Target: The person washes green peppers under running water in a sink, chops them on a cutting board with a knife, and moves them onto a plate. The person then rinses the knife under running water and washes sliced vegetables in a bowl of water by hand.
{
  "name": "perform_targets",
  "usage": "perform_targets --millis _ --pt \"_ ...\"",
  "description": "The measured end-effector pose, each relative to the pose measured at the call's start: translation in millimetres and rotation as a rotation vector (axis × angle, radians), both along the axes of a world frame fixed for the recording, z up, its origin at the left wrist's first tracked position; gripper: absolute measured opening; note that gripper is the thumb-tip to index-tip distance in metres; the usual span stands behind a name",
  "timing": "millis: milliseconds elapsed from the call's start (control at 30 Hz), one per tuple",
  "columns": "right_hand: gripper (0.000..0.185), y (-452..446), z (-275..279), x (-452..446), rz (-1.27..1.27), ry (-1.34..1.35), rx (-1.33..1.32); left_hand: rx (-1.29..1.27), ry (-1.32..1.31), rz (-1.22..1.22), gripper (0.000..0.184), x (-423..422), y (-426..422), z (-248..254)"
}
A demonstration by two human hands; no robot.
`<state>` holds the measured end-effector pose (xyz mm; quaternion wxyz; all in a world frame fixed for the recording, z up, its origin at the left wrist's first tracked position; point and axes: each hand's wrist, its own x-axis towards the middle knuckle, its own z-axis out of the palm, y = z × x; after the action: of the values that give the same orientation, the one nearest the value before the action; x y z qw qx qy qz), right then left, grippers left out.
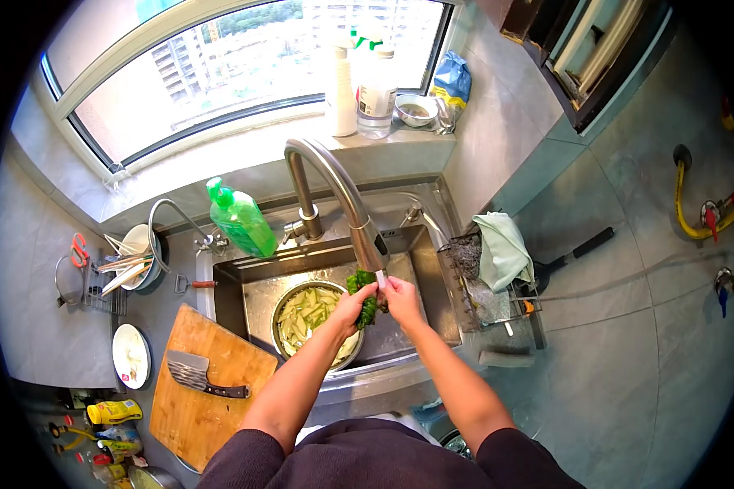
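Note:
Both my hands meet over the sink (408, 334), just below the head of the tall metal faucet (334, 175). Dark green leaves (361, 298) are gripped in my left hand (353, 310), whose fingers are closed. My right hand (401, 298) touches it from the right, fingers closed round a pale stem end of the same greens. Left of my hands, in the sink, a round metal bowl (279, 336) holds pale green cut pieces (308, 314). Whether water is running cannot be made out.
A cutting board (212, 326) bears a cleaver (189, 372) at the left. Behind the sink stands a green soap bottle (243, 222). A rack with a cloth (501, 248) is at the right. Bottles (375, 94) stand on the windowsill.

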<state>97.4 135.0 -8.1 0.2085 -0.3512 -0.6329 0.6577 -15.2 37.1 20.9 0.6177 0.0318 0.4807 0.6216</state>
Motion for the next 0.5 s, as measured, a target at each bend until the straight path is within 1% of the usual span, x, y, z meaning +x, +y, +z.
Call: perform_targets --millis 33,133,233,333,367,433,500 --pt "0.014 -3 8 -1 -0.025 -0.055 0.037 0.002 0.010 0.011 0.023 0 -1 4" --pt "0.014 -8 29 5 0.035 -0.069 -0.001 -0.001 0.051 0.046 0.024 1 -2 6" --pt "0.012 -13 57 14 0.113 -0.010 -0.215 0.019 0.112 0.069 0.024 5 -1 -1" --pt "0.017 -8 40 18 0.021 0.057 0.055 0.004 0.100 0.043 0.024 7 1 -3" --pt "0.018 -6 36 21 0.006 0.028 0.100 -0.008 0.086 0.028 0.024 8 2 -3" --pt "0.021 -8 55 21 -0.024 -0.027 0.190 -0.002 0.107 0.017 0.024 8 1 4" --pt "0.019 -9 64 26 0.013 -0.207 0.381 -0.010 0.105 0.011 0.025 6 1 5"
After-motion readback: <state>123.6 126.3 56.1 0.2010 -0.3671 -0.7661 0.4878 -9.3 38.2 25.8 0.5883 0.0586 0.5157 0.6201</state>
